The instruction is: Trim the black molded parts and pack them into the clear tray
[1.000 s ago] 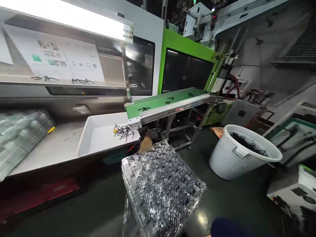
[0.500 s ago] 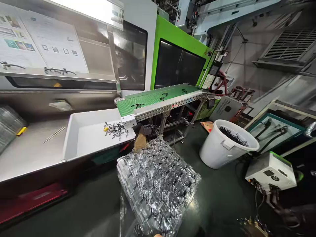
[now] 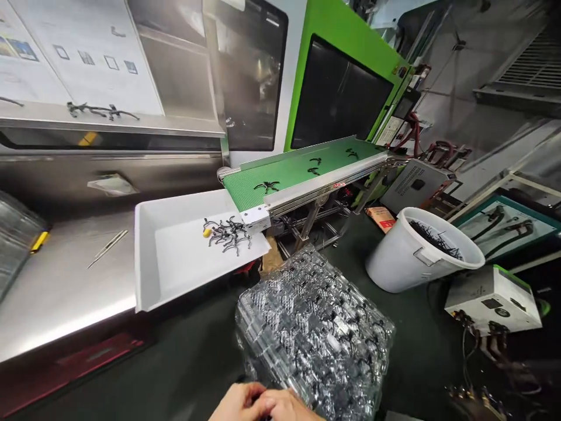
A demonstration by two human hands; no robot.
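Note:
My left hand point(image 3: 239, 402) and my right hand point(image 3: 287, 404) meet at the bottom edge of the view, fingers curled and pressed together. They are at the near left edge of a stack of clear plastic trays point(image 3: 307, 327) filled with black parts. Clear plastic film point(image 3: 252, 365) covers the stack, and both hands appear closed on its loose edge, though the fingers largely hide it. The stack's near end runs out of view.
Left of the stack, a white bin point(image 3: 175, 257) holds black branched parts point(image 3: 230, 234) and a yellow piece. A green conveyor belt point(image 3: 293, 169) ends over it. On the right stand a white bucket point(image 3: 394, 257) of black pieces and a white machine box point(image 3: 495, 304).
Both hands have come into view at the bottom, where only a fingertip showed before. The camera has turned, so the surroundings and stack sit further right.

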